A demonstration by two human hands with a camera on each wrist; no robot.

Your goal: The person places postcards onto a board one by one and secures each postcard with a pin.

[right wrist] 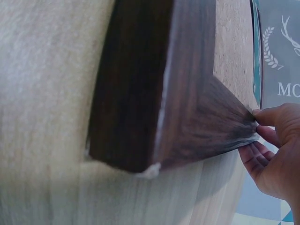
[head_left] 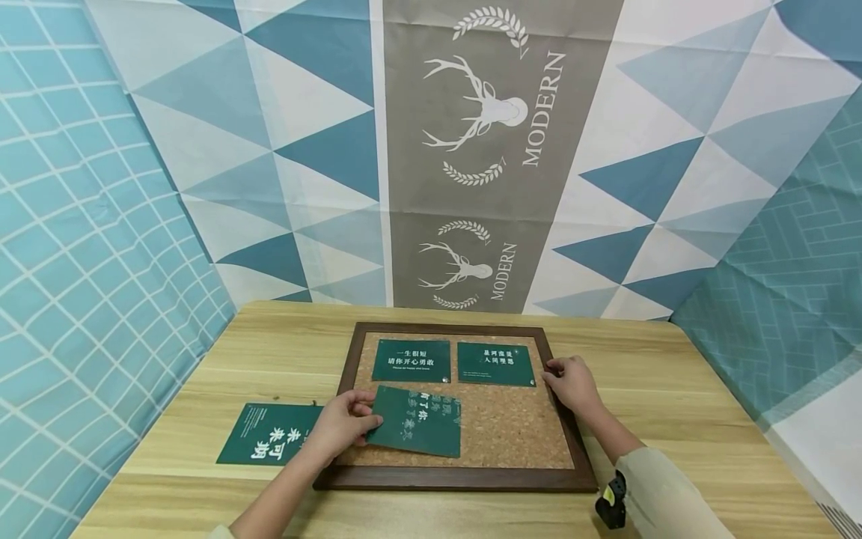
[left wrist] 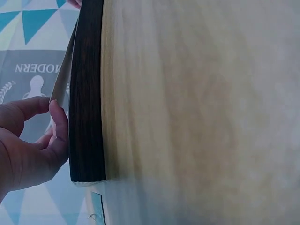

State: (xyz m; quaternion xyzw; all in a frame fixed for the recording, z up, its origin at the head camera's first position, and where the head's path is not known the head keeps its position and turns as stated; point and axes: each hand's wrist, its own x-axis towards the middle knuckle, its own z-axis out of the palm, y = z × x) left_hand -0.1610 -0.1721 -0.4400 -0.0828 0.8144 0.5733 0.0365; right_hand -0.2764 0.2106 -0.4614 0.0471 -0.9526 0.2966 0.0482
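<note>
A cork board with a dark brown wooden frame lies on the table. Pinched at its left edge between thumb and fingers, a green card with white characters is held by my left hand over the board's lower left. The left wrist view shows this card edge-on, tilted above the frame. My right hand grips the board's right edge, thumb on top of the frame and fingers along its side. Two green cards, one left and one right, lie on the upper cork.
Left of the board, more green card lies on the wooden table, partly covered by my left hand. A patterned cloth hangs behind the table. A dark device sits at my right wrist.
</note>
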